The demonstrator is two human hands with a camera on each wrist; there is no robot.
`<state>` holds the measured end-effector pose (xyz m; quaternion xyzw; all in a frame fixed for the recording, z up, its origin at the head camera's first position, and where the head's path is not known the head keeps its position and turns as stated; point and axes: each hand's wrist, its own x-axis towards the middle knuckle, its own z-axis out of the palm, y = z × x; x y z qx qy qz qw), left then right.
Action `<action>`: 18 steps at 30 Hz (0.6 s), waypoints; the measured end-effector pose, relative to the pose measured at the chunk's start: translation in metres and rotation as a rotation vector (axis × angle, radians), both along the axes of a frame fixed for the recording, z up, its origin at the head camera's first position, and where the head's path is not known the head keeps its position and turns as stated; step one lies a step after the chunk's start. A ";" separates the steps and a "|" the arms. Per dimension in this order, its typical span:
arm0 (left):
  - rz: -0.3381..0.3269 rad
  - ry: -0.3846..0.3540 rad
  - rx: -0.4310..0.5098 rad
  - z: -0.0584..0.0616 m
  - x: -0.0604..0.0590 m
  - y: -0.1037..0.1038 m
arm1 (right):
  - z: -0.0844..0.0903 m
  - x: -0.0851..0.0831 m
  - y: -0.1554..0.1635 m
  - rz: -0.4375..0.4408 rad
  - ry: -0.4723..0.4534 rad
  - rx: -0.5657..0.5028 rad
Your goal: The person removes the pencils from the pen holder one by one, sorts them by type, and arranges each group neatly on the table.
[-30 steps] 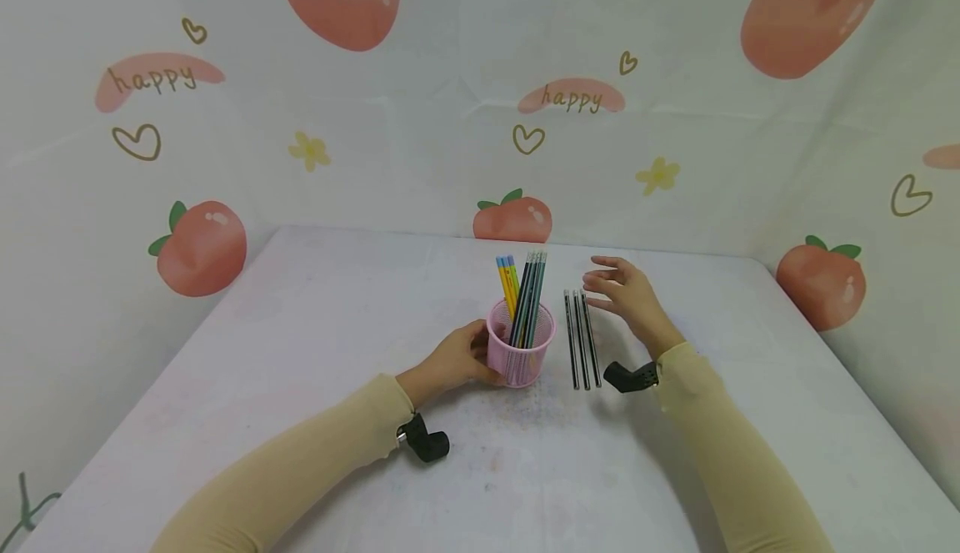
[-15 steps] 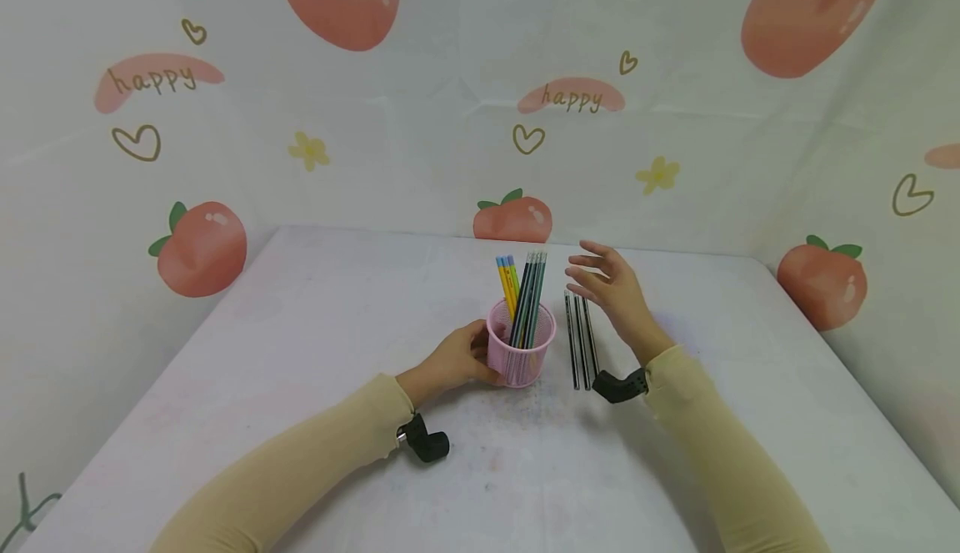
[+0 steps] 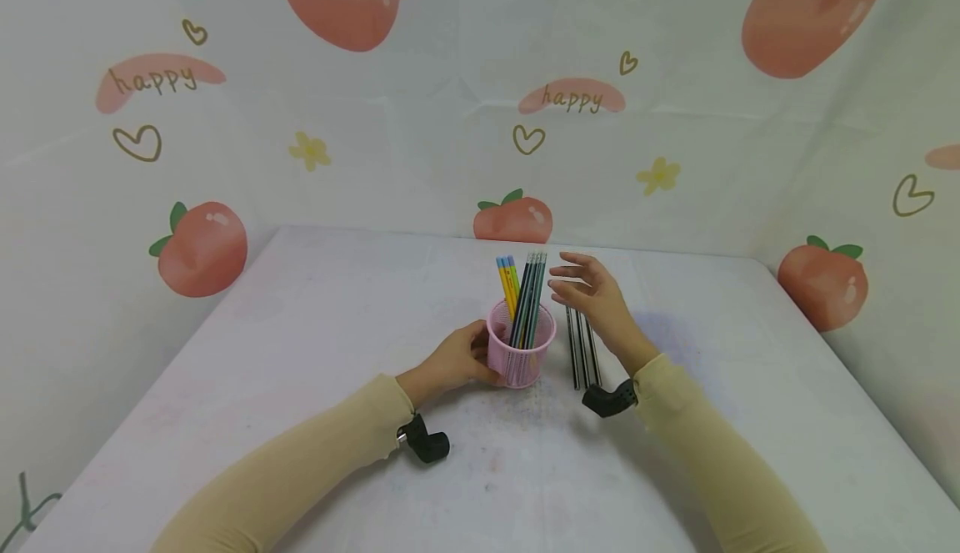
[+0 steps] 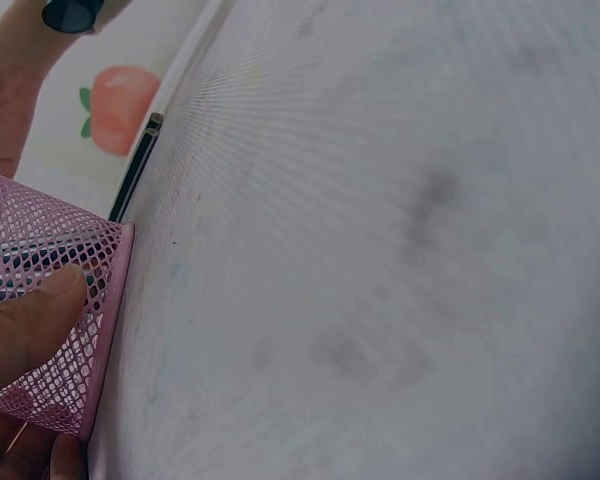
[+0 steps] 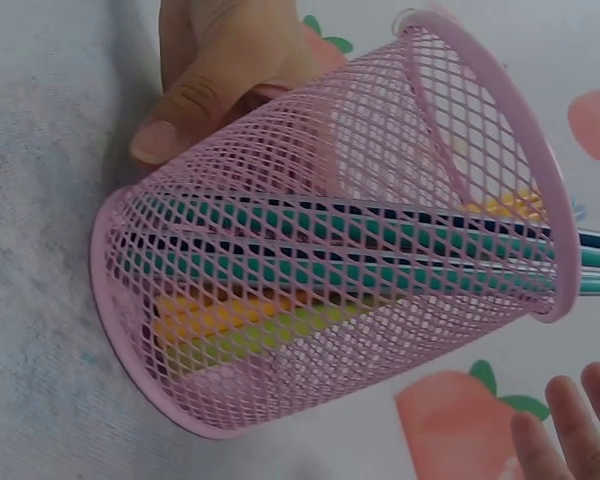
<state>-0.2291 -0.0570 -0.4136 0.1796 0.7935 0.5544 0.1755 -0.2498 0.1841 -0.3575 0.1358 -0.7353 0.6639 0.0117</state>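
My left hand [image 3: 457,361] grips the light, rigid pink mesh cup [image 3: 520,353]; right hand [image 3: 596,299] spread, empty, beside its stiff pencils [image 3: 531,294]; pinch tops.

A pink mesh cup [image 3: 521,356] stands upright near the middle of the white table [image 3: 300,353], holding yellow pencils [image 3: 507,284] and dark green pencils [image 3: 533,294] that lean toward the far side. The left hand [image 3: 453,359] grips the cup's left wall. The right hand [image 3: 594,299] hovers just right of the pencil tops — fingers spread and relaxed, holding nothing. Below it, three dark pencils [image 3: 582,353] lie side by side on the table, right of the cup. A peach-printed backdrop [image 3: 420,119] rises behind.
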 end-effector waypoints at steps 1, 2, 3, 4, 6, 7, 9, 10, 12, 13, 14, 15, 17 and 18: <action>0.000 0.000 0.000 0.000 0.000 0.000 | -0.001 0.000 -0.001 0.003 0.000 0.009; 0.002 -0.001 -0.001 0.000 0.000 0.000 | -0.002 0.000 -0.002 0.004 0.001 0.025; 0.004 -0.003 -0.003 0.000 0.000 0.000 | -0.004 0.000 -0.002 0.006 0.001 0.042; 0.005 -0.003 -0.004 -0.001 0.000 0.000 | -0.005 0.000 -0.003 0.007 0.000 0.052; 0.007 -0.006 -0.005 -0.001 0.000 0.000 | -0.008 0.000 -0.004 0.015 -0.002 0.068; 0.006 -0.004 -0.005 -0.001 -0.001 0.000 | -0.009 0.000 -0.004 0.018 -0.002 0.076; 0.007 -0.005 -0.005 -0.001 0.000 0.000 | -0.010 0.001 -0.005 0.025 -0.004 0.087; 0.006 -0.002 -0.005 -0.001 -0.001 0.000 | -0.010 0.001 -0.005 0.027 -0.006 0.093; 0.002 -0.002 -0.002 -0.002 -0.001 0.000 | -0.010 0.002 -0.006 0.026 -0.007 0.114; 0.000 -0.003 0.000 -0.002 -0.001 0.000 | -0.011 0.002 -0.007 0.024 -0.007 0.132; -0.001 -0.005 0.003 -0.002 -0.001 0.000 | -0.011 0.003 -0.007 0.021 -0.008 0.146; -0.003 -0.004 0.003 -0.002 -0.002 0.000 | -0.011 0.003 -0.008 0.018 -0.010 0.159; -0.006 -0.007 0.006 -0.003 -0.002 0.000 | -0.011 0.003 -0.009 0.012 -0.017 0.175; -0.007 -0.010 0.007 -0.003 -0.002 0.000 | -0.011 0.003 -0.010 0.010 -0.020 0.182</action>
